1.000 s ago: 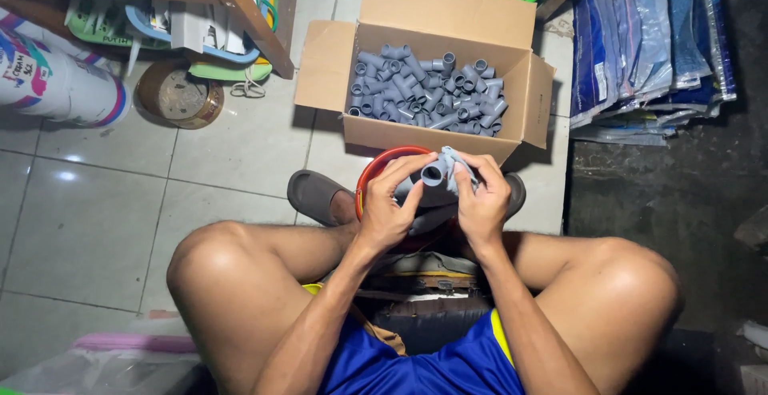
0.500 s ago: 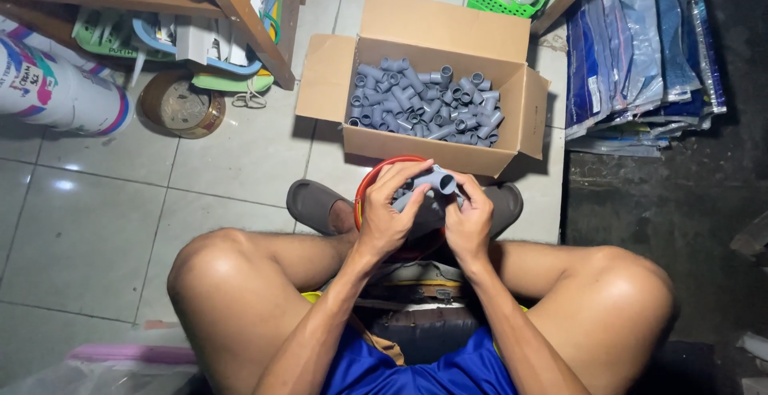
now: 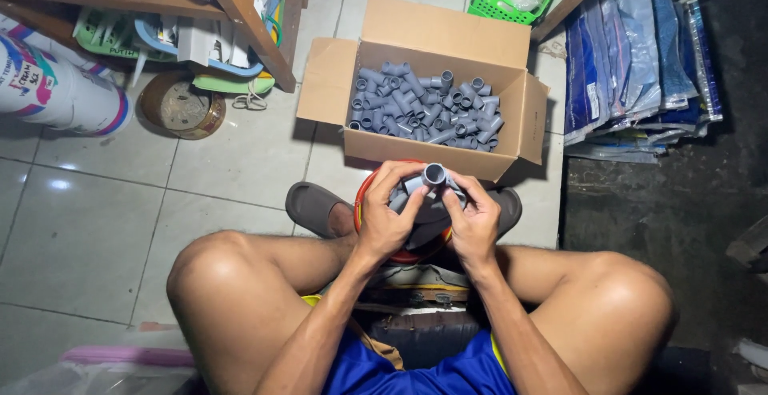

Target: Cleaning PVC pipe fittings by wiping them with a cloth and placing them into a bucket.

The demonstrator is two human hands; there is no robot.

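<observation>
Head view, only one. Left hand (image 3: 386, 223) and right hand (image 3: 474, 220) are both closed around one grey pipe fitting (image 3: 433, 179), held together at mid-frame just above a round orange-rimmed container (image 3: 362, 203) on the floor between the knees. Fitting's open socket faces up at the camera.

Versus half a second ago: hands sit in much the same spot over the container, fitting has turned so the round mouth now shows clearly; before it lay more sideways between the fingers. Box and shelf look unmoved.

Counts:
- 1 cardboard box (image 3: 336, 83), flaps open, just beyond the hands, full of grey fittings (image 3: 424, 111); too many and too piled to count exactly, well over twenty.
- 2 dark sandals, one (image 3: 316, 205) left of the container, one (image 3: 507, 207) right, partly behind the right hand.
- 1 green basket (image 3: 512, 7) at top, clear bags inside.
- 1 round tin (image 3: 181, 108) and 1 white roll (image 3: 60, 91) under the wooden shelf (image 3: 240, 11), left.
- Stack of blue plastic packs (image 3: 640, 59) at right, count unclear.
</observation>
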